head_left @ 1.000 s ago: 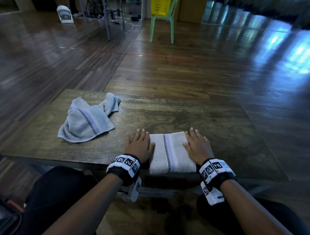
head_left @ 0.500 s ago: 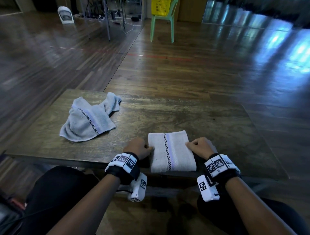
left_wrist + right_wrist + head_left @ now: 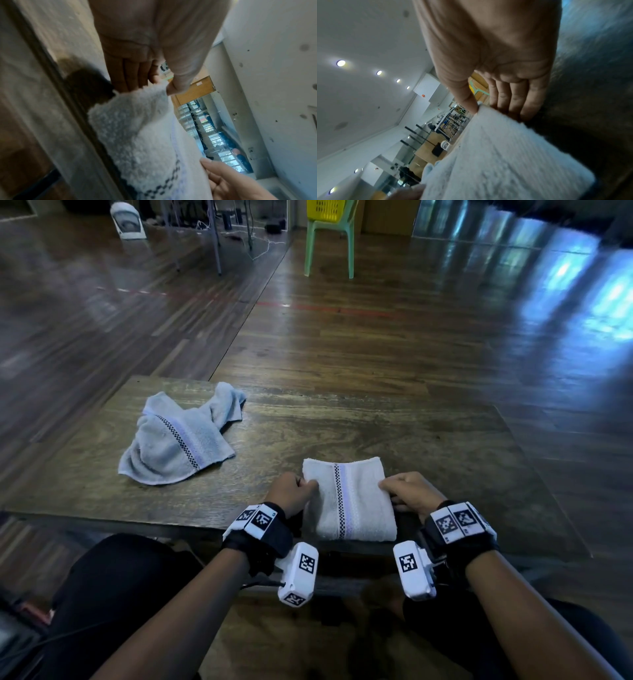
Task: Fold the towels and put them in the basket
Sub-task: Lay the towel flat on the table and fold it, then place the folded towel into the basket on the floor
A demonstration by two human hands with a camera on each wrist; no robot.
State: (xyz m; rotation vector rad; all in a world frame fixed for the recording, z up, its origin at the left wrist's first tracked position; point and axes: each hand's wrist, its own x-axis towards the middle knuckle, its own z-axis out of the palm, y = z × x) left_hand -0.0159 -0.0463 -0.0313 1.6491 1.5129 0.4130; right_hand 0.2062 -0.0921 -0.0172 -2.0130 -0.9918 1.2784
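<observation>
A folded white towel [image 3: 349, 501] with a checkered stripe lies at the near edge of the wooden table [image 3: 376, 436]. My left hand [image 3: 293, 494] pinches its left edge, thumb on top and fingers under, as the left wrist view shows on the towel [image 3: 145, 135]. My right hand [image 3: 409, 491] pinches the right edge the same way, with the towel [image 3: 505, 155] seen in the right wrist view. A crumpled light blue towel [image 3: 178, 440] lies at the table's left. A yellow basket [image 3: 325, 208] sits on a green chair far across the floor.
The green chair [image 3: 330, 237] stands at the far end of the wooden floor. A white fan [image 3: 127, 221] and metal table legs [image 3: 214, 237] with cables are at the far left. My knees sit under the table's near edge.
Both hands went from lying flat on the folded towel to curling and pinching its left and right edges. The towel has shifted slightly away from the table edge.
</observation>
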